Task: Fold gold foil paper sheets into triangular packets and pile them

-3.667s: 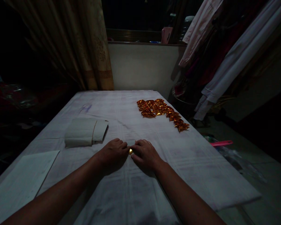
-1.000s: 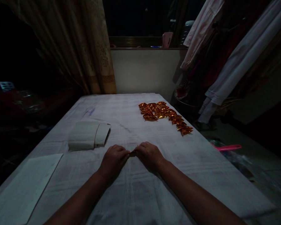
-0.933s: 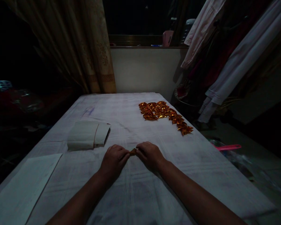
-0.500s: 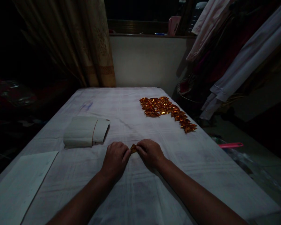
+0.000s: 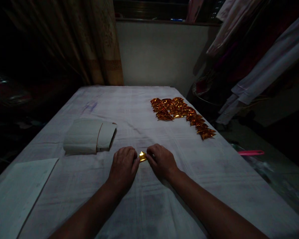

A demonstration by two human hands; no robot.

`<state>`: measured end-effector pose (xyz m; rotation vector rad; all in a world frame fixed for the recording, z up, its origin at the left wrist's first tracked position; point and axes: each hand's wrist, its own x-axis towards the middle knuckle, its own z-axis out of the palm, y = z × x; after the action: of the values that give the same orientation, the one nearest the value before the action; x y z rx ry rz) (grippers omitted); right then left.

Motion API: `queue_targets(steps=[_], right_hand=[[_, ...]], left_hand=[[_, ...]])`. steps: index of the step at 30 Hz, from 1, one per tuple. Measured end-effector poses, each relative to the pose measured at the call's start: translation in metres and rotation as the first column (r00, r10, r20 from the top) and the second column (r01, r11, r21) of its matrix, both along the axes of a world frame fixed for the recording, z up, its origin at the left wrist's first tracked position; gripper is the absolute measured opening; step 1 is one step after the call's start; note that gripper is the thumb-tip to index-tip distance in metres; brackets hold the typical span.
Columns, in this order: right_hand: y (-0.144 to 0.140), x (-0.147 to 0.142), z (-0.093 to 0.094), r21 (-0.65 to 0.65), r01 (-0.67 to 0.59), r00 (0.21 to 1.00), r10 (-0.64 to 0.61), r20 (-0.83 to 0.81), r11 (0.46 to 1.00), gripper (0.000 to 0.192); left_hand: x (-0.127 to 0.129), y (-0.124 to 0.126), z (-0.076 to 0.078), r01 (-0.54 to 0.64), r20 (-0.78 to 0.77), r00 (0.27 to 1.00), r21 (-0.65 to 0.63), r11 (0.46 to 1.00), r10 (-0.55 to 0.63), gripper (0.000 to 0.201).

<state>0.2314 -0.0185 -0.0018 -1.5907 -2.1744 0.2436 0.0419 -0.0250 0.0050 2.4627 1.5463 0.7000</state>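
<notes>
Both my hands rest on a white cloth-covered table (image 5: 144, 205) and meet at a small piece of shiny gold foil paper (image 5: 142, 156). My left hand (image 5: 123, 165) pinches its left side and my right hand (image 5: 161, 161) pinches its right side, pressing it against the cloth. Most of the foil is hidden under my fingertips. Farther back on the right lies a row of several folded gold-orange foil pieces (image 5: 181, 113), well apart from my hands.
A folded pale cloth or paper bundle (image 5: 89, 136) lies to the left of my hands. A white sheet (image 5: 17, 192) lies at the near left corner. Curtains hang behind, clothes hang on the right, and a pink object (image 5: 250, 152) lies on the floor.
The foil between my fingertips shows more and brighter than a second ago. My hands stay together at the same spot. The view has tilted down slightly.
</notes>
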Motion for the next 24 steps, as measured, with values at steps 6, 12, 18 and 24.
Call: queue_targets(steps=[6, 12, 18, 24], right_hand=[[-0.004, 0.002, 0.0, 0.074, -0.137, 0.99, 0.134, 0.047, 0.988, 0.02], [-0.02, 0.002, 0.0, -0.016, -0.256, 0.94, 0.252, 0.228, 0.967, 0.053], [-0.031, 0.008, -0.004, -0.035, -0.087, 0.966, 0.093, 0.24, 0.996, 0.054], [-0.035, 0.01, -0.009, -0.041, 0.025, 0.974, -0.015, 0.228, 0.999, 0.055]], left_hand=[[-0.002, 0.0, -0.003, 0.055, 0.017, 0.998, -0.001, 0.998, -0.055, 0.013], [-0.003, 0.002, -0.006, 0.024, 0.055, 0.998, -0.025, 0.999, -0.023, 0.008], [-0.005, 0.003, -0.009, 0.018, 0.048, 0.999, -0.057, 0.998, -0.015, 0.011], [-0.004, 0.003, -0.008, 0.044, 0.034, 0.999, -0.041, 0.998, -0.042, 0.023]])
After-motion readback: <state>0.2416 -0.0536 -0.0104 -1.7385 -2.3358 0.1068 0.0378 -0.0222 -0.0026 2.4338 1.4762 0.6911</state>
